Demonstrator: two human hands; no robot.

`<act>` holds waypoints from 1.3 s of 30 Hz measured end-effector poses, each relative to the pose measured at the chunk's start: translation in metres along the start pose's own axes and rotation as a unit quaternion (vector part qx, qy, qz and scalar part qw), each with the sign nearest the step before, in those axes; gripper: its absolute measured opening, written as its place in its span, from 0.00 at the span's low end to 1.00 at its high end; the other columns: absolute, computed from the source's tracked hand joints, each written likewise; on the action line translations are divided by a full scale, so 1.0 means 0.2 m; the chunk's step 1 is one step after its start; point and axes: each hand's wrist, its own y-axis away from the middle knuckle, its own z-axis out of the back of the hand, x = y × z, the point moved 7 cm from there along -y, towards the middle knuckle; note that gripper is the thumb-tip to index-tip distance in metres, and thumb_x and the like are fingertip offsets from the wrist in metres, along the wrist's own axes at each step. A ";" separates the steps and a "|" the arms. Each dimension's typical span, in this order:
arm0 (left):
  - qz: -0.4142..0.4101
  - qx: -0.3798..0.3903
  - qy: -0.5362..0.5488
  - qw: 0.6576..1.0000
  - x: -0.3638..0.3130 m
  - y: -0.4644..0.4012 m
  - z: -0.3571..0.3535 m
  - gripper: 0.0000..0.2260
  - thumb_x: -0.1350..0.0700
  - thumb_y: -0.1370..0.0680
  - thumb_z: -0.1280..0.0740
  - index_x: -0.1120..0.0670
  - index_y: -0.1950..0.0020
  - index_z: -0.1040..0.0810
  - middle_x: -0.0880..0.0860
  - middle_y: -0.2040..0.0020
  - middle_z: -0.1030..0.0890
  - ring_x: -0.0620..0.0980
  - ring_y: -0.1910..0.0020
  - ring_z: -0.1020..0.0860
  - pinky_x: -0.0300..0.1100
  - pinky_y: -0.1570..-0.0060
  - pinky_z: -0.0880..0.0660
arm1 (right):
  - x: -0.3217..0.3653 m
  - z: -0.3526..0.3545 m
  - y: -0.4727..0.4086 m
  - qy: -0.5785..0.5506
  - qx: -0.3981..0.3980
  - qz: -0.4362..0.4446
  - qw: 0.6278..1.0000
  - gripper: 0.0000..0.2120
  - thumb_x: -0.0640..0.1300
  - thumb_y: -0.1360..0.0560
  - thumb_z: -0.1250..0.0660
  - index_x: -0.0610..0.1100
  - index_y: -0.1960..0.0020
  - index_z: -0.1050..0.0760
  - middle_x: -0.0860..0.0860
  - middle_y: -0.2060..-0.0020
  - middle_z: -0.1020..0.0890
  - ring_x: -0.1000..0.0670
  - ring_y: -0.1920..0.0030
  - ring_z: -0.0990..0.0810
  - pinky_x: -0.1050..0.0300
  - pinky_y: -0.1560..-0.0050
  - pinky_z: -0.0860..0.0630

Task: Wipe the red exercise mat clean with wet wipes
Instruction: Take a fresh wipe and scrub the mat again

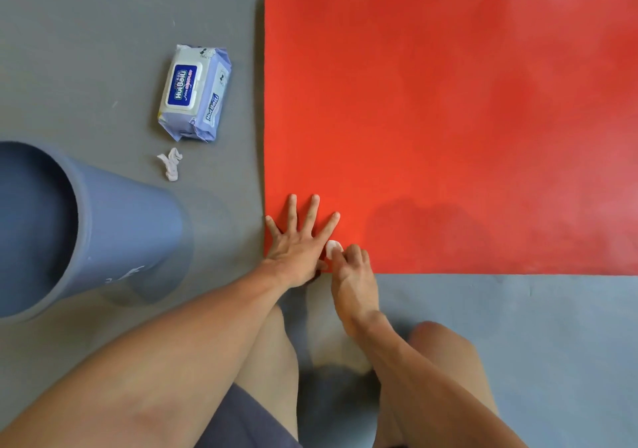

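Observation:
The red exercise mat (448,119) lies flat on the grey floor and fills the upper right of the view. My left hand (298,240) presses flat on the mat's near left corner with its fingers spread. Just to its right, my right hand (352,271) grips a small bunched white wet wipe (333,249) against the mat near the front edge. A darker damp patch shows on the mat right of my hands. The wet wipes pack (195,94), purple and white with its lid closed, lies on the floor left of the mat.
A grey-blue bin (103,226) stands on the floor at the left, close to my left forearm. A crumpled used wipe (170,164) lies between the bin and the pack. My bare knees are at the bottom of the view.

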 end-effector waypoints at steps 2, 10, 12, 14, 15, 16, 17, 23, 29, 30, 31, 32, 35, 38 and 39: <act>0.001 -0.001 -0.004 1.000 0.00 0.00 0.00 0.45 0.45 0.17 0.32 0.39 0.17 0.67 0.53 0.21 0.78 0.69 0.24 0.77 0.83 0.31 0.56 | -0.09 0.05 -0.04 0.010 0.000 0.015 1.000 0.06 0.46 0.22 0.29 0.48 0.46 0.23 0.48 0.56 0.25 0.45 0.56 0.27 0.46 0.58 0.25; 0.000 -0.005 -0.005 1.000 -0.01 0.00 0.00 0.46 0.41 0.19 0.31 0.38 0.18 0.67 0.53 0.21 0.77 0.69 0.24 0.77 0.83 0.30 0.55 | -0.32 0.36 -0.11 0.069 -0.128 -0.158 0.977 0.15 0.60 0.20 0.35 0.52 0.59 0.30 0.51 0.59 0.28 0.48 0.58 0.30 0.45 0.53 0.32; 0.000 -0.009 0.000 1.000 0.00 0.00 0.01 0.46 0.43 0.18 0.31 0.38 0.17 0.67 0.53 0.21 0.78 0.69 0.24 0.77 0.83 0.30 0.55 | -0.11 0.18 -0.09 0.015 -0.082 -0.060 0.995 0.05 0.50 0.18 0.35 0.57 0.53 0.25 0.49 0.55 0.27 0.46 0.54 0.28 0.42 0.50 0.29; 0.001 -0.014 -0.001 1.000 0.00 0.00 0.01 0.45 0.44 0.18 0.32 0.38 0.17 0.66 0.53 0.21 0.78 0.69 0.24 0.77 0.83 0.30 0.54 | -0.02 0.08 -0.09 0.030 -0.022 0.032 0.999 0.10 0.39 0.21 0.34 0.48 0.41 0.21 0.45 0.53 0.27 0.42 0.51 0.27 0.45 0.57 0.26; 0.003 -0.016 -0.005 1.000 0.00 0.00 0.01 0.46 0.43 0.18 0.31 0.38 0.17 0.66 0.53 0.21 0.78 0.69 0.24 0.77 0.83 0.30 0.54 | -0.07 0.11 -0.13 0.052 -0.017 0.034 0.998 0.08 0.40 0.22 0.33 0.46 0.43 0.21 0.46 0.55 0.27 0.42 0.53 0.27 0.46 0.59 0.27; 0.003 -0.017 -0.009 1.000 0.00 0.00 0.02 0.46 0.42 0.19 0.31 0.38 0.17 0.66 0.53 0.20 0.77 0.69 0.24 0.76 0.83 0.30 0.54 | -0.14 0.18 -0.16 0.014 -0.025 0.015 0.999 0.02 0.44 0.22 0.32 0.48 0.50 0.22 0.47 0.57 0.28 0.44 0.55 0.27 0.45 0.59 0.28; 0.004 -0.020 -0.013 1.000 0.00 0.01 0.02 0.47 0.40 0.20 0.31 0.38 0.17 0.66 0.53 0.20 0.77 0.69 0.23 0.76 0.83 0.30 0.53 | -0.21 0.29 -0.19 0.015 -0.060 -0.010 0.998 0.05 0.47 0.22 0.31 0.50 0.56 0.25 0.49 0.59 0.28 0.47 0.57 0.29 0.44 0.56 0.29; 0.020 -0.029 -0.017 0.999 -0.01 0.01 0.03 0.49 0.39 0.22 0.28 0.37 0.17 0.64 0.51 0.19 0.74 0.68 0.22 0.74 0.81 0.29 0.51 | -0.36 0.43 -0.28 0.062 -0.176 -0.122 0.975 0.11 0.37 0.21 0.39 0.41 0.42 0.22 0.41 0.53 0.27 0.38 0.53 0.28 0.49 0.53 0.32; 0.032 -0.016 0.002 0.999 -0.01 0.00 0.10 0.49 0.40 0.26 0.24 0.35 0.17 0.56 0.48 0.17 0.67 0.67 0.19 0.68 0.81 0.29 0.46 | -0.13 0.19 -0.29 0.095 -0.010 0.139 0.986 0.17 0.35 0.28 0.29 0.46 0.41 0.20 0.49 0.55 0.28 0.43 0.55 0.28 0.48 0.59 0.26; 0.033 -0.016 0.002 0.999 -0.01 0.00 0.10 0.49 0.40 0.26 0.24 0.35 0.17 0.55 0.48 0.17 0.66 0.66 0.19 0.68 0.81 0.29 0.46 | -0.20 0.27 -0.33 0.076 -0.021 0.111 0.991 0.12 0.40 0.25 0.31 0.50 0.44 0.19 0.53 0.55 0.27 0.42 0.52 0.27 0.49 0.54 0.25; 0.034 -0.017 -0.001 0.999 -0.01 0.00 0.10 0.49 0.39 0.26 0.24 0.35 0.17 0.55 0.48 0.17 0.66 0.66 0.19 0.68 0.80 0.29 0.46 | -0.28 0.35 -0.36 0.086 -0.040 0.075 0.993 0.08 0.45 0.22 0.34 0.55 0.46 0.21 0.55 0.53 0.27 0.44 0.47 0.26 0.49 0.48 0.25; 0.033 -0.018 -0.003 0.999 -0.01 0.00 0.09 0.48 0.39 0.26 0.24 0.35 0.17 0.55 0.48 0.17 0.66 0.66 0.19 0.68 0.80 0.29 0.46 | -0.36 0.43 -0.38 0.100 -0.067 0.030 0.992 0.06 0.49 0.21 0.37 0.56 0.47 0.22 0.56 0.50 0.26 0.45 0.43 0.26 0.49 0.43 0.26; 0.032 -0.020 -0.004 0.999 -0.01 0.00 0.10 0.48 0.39 0.26 0.24 0.35 0.17 0.56 0.48 0.17 0.67 0.67 0.19 0.68 0.80 0.28 0.46 | -0.40 0.45 -0.35 0.045 -0.145 -0.069 0.986 0.11 0.48 0.18 0.41 0.48 0.41 0.23 0.46 0.42 0.26 0.44 0.42 0.27 0.46 0.40 0.27; 0.034 -0.019 0.002 0.999 -0.01 0.00 0.10 0.48 0.39 0.25 0.24 0.35 0.17 0.55 0.48 0.17 0.66 0.66 0.19 0.67 0.80 0.28 0.46 | -0.17 0.28 -0.31 0.041 -0.143 -0.047 0.988 0.18 0.37 0.22 0.38 0.39 0.32 0.27 0.42 0.43 0.29 0.42 0.46 0.30 0.44 0.45 0.25; 0.034 -0.020 0.004 0.999 -0.01 0.00 0.11 0.48 0.39 0.25 0.24 0.35 0.17 0.55 0.48 0.16 0.66 0.66 0.19 0.67 0.79 0.28 0.46 | -0.06 0.20 -0.29 0.049 -0.125 0.026 0.991 0.23 0.32 0.25 0.35 0.36 0.31 0.28 0.42 0.45 0.30 0.42 0.48 0.32 0.45 0.49 0.23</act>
